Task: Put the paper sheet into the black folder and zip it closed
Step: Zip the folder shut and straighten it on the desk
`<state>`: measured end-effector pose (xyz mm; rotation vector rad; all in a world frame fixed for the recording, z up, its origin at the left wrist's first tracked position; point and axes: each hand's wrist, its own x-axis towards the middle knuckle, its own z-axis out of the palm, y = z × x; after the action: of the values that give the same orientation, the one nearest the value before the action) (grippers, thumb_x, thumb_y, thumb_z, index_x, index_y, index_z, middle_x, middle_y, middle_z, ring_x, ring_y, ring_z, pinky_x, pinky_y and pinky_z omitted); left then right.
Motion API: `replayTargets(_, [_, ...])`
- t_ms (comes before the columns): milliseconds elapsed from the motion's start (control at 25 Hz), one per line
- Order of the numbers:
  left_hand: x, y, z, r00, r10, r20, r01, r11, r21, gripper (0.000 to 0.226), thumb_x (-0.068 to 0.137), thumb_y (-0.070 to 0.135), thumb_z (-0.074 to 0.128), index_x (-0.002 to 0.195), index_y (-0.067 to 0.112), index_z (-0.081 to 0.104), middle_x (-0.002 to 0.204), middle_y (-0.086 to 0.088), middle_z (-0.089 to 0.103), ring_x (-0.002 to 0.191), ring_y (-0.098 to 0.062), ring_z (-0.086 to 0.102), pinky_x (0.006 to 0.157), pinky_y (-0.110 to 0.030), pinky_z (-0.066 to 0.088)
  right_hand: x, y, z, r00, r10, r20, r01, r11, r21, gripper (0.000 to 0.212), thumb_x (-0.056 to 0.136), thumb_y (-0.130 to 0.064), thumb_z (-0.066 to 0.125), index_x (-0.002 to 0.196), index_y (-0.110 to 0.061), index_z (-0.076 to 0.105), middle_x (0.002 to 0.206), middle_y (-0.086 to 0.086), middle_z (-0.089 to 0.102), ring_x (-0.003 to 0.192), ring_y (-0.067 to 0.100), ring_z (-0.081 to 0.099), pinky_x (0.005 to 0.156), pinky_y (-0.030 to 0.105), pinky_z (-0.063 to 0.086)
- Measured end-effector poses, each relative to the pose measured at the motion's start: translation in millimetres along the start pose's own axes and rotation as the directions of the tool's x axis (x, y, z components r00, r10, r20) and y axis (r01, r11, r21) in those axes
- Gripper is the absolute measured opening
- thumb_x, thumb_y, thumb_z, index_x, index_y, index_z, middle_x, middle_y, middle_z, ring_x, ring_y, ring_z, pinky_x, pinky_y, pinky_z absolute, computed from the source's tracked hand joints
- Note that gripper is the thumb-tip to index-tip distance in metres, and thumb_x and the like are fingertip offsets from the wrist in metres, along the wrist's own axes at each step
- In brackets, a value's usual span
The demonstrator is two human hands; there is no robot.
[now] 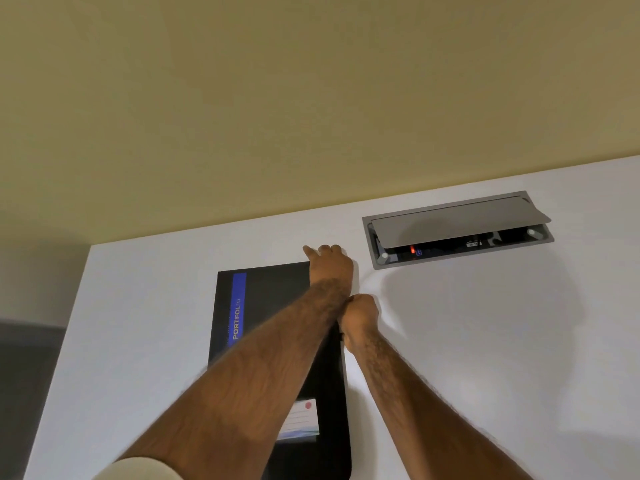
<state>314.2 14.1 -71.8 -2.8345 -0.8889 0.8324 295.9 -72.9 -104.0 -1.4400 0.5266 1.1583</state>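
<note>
The black folder (270, 306) lies flat on the white table (485, 341), with a blue "PORTFOLIO" stripe on its left and a white label near its front. My left hand (330, 265) presses on the folder's far right corner, fingers curled. My right hand (360, 315) is closed into a fist at the folder's right edge, pinching something small there, apparently the zipper pull, which is hidden by the fingers. No paper sheet shows outside the folder.
A grey cable box (457, 230) is set into the table at the back right, its lid half raised. The table ends at a yellow wall behind. The table's left edge (69, 323) drops to a dark floor.
</note>
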Motion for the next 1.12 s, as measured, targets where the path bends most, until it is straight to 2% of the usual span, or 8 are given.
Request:
replayTargets(120, [3.6,-9.7,2.3,0.996,-0.092,-0.011,0.088,0.971,-0.222,0.053,0.092,0.016,0.059,0.142,0.007,0.048,0.143,-0.014,0.047,0.133,-0.036,0.045,0.113,-0.061,0.034,7.3,2.3,0.3,0.965,-0.216,-0.15,0.13,0.888,-0.44,0.009,0.091,-0.013,0.065,0.083,-0.011,0.062,0.094,0.014,0.068,0.08,0.023,0.066,0.084,0.042,0.061])
replayTargets(320, [22.3,-26.9,-3.0,0.925,-0.344,0.162,0.373,0.737,-0.564,0.045,0.09,0.018,0.052,0.134,0.008,0.053,0.134,-0.012,0.054,0.127,-0.033,0.049,0.111,-0.055,0.034,11.2,4.6,4.5,0.955,-0.254,-0.154,0.159,0.875,-0.458,0.014,0.085,-0.009,0.075,0.096,-0.006,0.067,0.094,0.009,0.068,0.08,0.021,0.068,0.073,0.033,0.063])
replayTargets(440, [32.7,-41.4,-3.7,0.845,-0.451,0.287,0.514,0.538,-0.669,0.04,0.091,0.024,0.053,0.128,0.008,0.057,0.132,-0.012,0.059,0.127,-0.032,0.05,0.114,-0.051,0.03,11.4,-0.2,4.9,0.957,-0.257,-0.136,0.141,0.819,-0.556,0.011,0.088,-0.012,0.071,0.097,-0.008,0.065,0.093,0.005,0.065,0.071,0.014,0.061,0.054,0.018,0.052])
replayTargets(560, [39.8,-61.9,-2.1,0.806,-0.428,0.409,0.581,0.439,-0.685,0.04,0.089,0.021,0.063,0.124,0.002,0.059,0.127,-0.017,0.062,0.12,-0.033,0.056,0.11,-0.047,0.042,11.5,-2.8,-2.2,0.964,-0.229,-0.136,0.113,0.814,-0.57,0.012,0.081,-0.012,0.065,0.073,-0.015,0.056,0.072,0.001,0.057,0.063,0.015,0.054,0.067,0.032,0.056])
replayTargets(720, [36.7,-65.2,-4.7,0.838,-0.396,0.375,0.534,0.457,-0.711,0.033,0.09,0.015,0.062,0.119,0.0,0.061,0.122,-0.018,0.064,0.115,-0.034,0.06,0.106,-0.046,0.047,12.8,-13.8,11.0,0.936,-0.351,0.016,0.267,0.682,-0.68,0.007,0.086,-0.009,0.07,0.091,-0.011,0.065,0.082,0.003,0.062,0.079,0.019,0.066,0.08,0.032,0.06])
replayTargets(840, [31.9,-59.7,-7.5,0.865,-0.413,0.283,0.474,0.493,-0.73,0.027,0.092,0.012,0.057,0.116,0.003,0.062,0.122,-0.015,0.065,0.115,-0.033,0.06,0.105,-0.047,0.047,21.3,-37.6,33.5,0.892,-0.438,0.107,0.409,0.684,-0.604,0.013,0.085,-0.004,0.07,0.08,-0.013,0.063,0.092,0.013,0.069,0.086,0.029,0.07,0.077,0.039,0.062])
replayTargets(960, [30.1,-58.3,-8.6,0.878,-0.425,0.219,0.437,0.529,-0.727,0.029,0.092,0.014,0.057,0.12,0.009,0.061,0.126,-0.012,0.063,0.12,-0.033,0.056,0.106,-0.045,0.042,37.8,-61.5,51.5,0.928,-0.365,0.08,0.341,0.739,-0.581,0.011,0.095,-0.006,0.058,0.1,-0.002,0.068,0.094,0.012,0.066,0.078,0.021,0.064,0.064,0.025,0.054])
replayTargets(1120, [31.9,-62.7,0.2,0.896,-0.425,0.127,0.391,0.623,-0.677,0.031,0.093,0.013,0.055,0.124,0.011,0.059,0.131,-0.011,0.061,0.124,-0.032,0.053,0.105,-0.044,0.036,49.5,-72.0,63.0,0.928,-0.37,0.033,0.289,0.665,-0.689,0.023,0.089,-0.013,0.056,0.106,-0.001,0.068,0.095,0.016,0.063,0.08,0.023,0.057,0.078,0.04,0.057])
